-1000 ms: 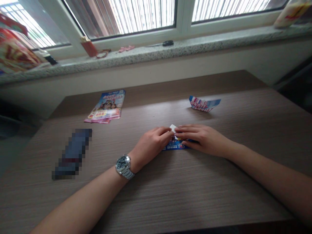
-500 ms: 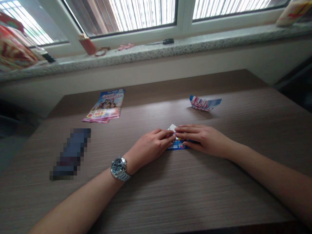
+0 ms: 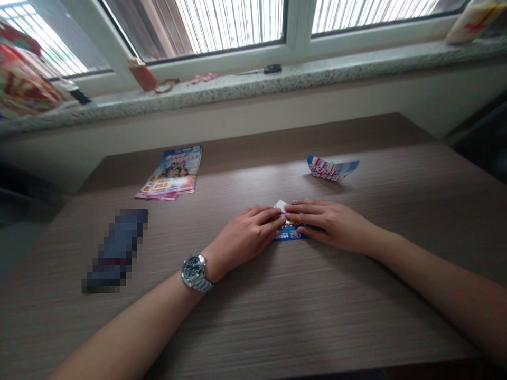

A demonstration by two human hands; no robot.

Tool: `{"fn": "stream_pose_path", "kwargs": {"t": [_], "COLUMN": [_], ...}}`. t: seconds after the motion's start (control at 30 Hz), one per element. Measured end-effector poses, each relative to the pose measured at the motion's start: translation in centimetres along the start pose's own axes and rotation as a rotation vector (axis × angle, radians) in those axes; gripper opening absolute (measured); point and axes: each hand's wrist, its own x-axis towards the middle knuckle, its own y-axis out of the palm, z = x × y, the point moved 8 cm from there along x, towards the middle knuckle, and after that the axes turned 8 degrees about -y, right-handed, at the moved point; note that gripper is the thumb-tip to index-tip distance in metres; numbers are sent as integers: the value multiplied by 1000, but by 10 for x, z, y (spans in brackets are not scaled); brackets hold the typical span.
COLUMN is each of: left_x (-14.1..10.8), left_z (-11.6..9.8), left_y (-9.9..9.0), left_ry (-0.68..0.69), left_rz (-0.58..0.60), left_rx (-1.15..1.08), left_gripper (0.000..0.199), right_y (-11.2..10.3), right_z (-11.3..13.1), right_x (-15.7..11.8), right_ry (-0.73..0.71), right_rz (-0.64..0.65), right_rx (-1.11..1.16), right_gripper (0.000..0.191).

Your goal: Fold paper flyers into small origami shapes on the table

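Resting on a folded flyer (image 3: 290, 233), both hands meet from opposite sides, low on the table (image 3: 317, 311). Left hand (image 3: 247, 232), watch (image 3: 194, 270) at wrist: fingertips on the paper, thumb hidden; cannot tell if it pinches. Right hand (image 3: 335, 224): released, fingers extended over the flyer's right part. Beyond, a folded paper piece (image 3: 330, 169) stands on the tabletop. Flyer stack (image 3: 172, 174) well left; pixelated dark object (image 3: 119, 245) nearer.

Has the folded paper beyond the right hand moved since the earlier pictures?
No; the folded paper keeps its place relative to the table's far edge.
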Motion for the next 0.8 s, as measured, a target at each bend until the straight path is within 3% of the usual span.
{"fn": "stream_pose_path", "kwargs": {"t": [0.8], "left_x": [-2], "left_z": [0], "left_y": [1], "left_ry": [9], "left_rz": [1], "left_rx": [-45], "left_gripper": [38], "right_y": [0], "right_z": [-2], "right_x": [-2], "right_ry": [-7], "right_rz": [-30], "right_rx": [57], "right_gripper": [44]}}
